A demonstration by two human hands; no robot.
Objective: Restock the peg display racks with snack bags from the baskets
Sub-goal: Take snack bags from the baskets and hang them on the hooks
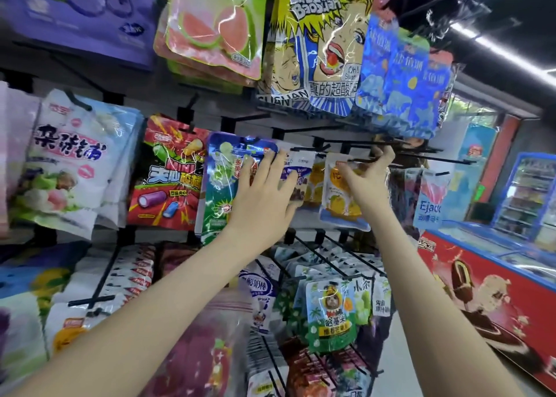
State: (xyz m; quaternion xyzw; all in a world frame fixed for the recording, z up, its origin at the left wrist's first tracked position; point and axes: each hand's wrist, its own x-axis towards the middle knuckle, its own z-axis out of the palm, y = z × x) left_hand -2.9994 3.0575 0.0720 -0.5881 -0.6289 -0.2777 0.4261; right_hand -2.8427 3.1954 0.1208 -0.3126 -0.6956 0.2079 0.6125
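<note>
Mango snack bag [340, 204] pinched by right hand [367, 186] at black peg [361, 160].

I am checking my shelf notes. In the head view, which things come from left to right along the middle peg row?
White plastic bag with black lettering → red glossy candy bag → blue and green foil bag → left hand → yellow mango pouch → right hand → pale blue pouch with pink fruit.

You are standing in a shop. The rack [234, 108] before you carries rows of packaged snack bags [168, 174] hung on black pegs [433, 158]. Right of the rack stands a red ice-cream freezer [481, 276], beyond it a stocked glass-door fridge [529, 198], and overhead a strip light [493, 48].
</note>
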